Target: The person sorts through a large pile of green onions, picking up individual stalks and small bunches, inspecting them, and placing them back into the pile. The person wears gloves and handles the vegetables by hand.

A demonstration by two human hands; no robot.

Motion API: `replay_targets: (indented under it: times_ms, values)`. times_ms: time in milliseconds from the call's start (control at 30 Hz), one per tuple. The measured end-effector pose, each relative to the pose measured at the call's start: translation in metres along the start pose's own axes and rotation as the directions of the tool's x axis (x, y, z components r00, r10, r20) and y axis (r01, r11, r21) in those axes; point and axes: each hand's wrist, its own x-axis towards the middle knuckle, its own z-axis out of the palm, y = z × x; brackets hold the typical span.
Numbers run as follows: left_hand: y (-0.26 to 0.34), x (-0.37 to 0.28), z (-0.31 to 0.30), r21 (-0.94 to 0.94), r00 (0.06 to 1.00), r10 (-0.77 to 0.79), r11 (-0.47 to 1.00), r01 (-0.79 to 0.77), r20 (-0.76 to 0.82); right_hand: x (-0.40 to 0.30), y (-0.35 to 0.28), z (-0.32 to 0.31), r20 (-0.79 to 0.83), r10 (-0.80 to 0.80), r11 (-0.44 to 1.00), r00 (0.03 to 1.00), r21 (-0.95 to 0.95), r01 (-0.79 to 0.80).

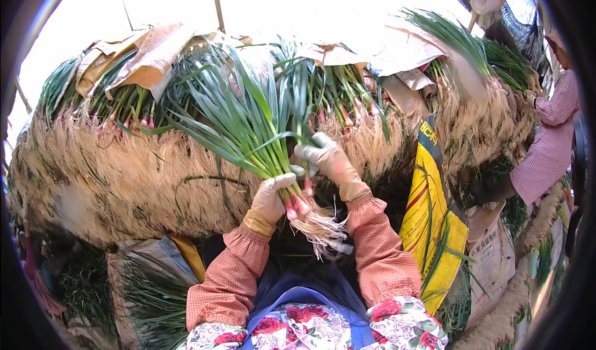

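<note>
My gloved left hand (271, 200) is closed around the lower stems of a bunch of green garlic plants (274, 157). Their pinkish bulbs and long pale roots hang below it, and the green leaves fan up and to the left. My gloved right hand (329, 159) is beside the bunch, its fingers on a single plant (306, 171) whose bulb hangs just right of the others. Behind both hands rises a long pile of the same plants (135, 173), roots facing me.
Brown paper sheets (144, 61) partly cover the pile. A yellow printed sack (430, 210) hangs right of my arm. Another person's sleeve (556, 101) shows at the far right, beside the pile. More leaves (153, 299) lie at lower left, and a printed pale sack (491, 266) is at lower right.
</note>
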Motion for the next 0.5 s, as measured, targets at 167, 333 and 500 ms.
replay_targets:
  times_ms: [167,333,500]
  values:
    - [-0.007,0.005,0.016,-0.046,0.999,0.036,0.998,-0.034,0.031,-0.005,-0.011,0.012,0.048,0.083,0.850,0.995,0.519,-0.096]
    - [-0.022,0.012,0.004,-0.154,0.995,0.075,0.984,-0.086,-0.073,-0.025,-0.001,0.029,-0.225,0.041,0.709,0.973,0.693,0.131]
    - [-0.026,0.013,0.011,-0.118,0.979,0.126,0.982,-0.145,-0.158,-0.032,0.017,0.033,-0.380,-0.129,0.555,0.916,0.738,0.385]
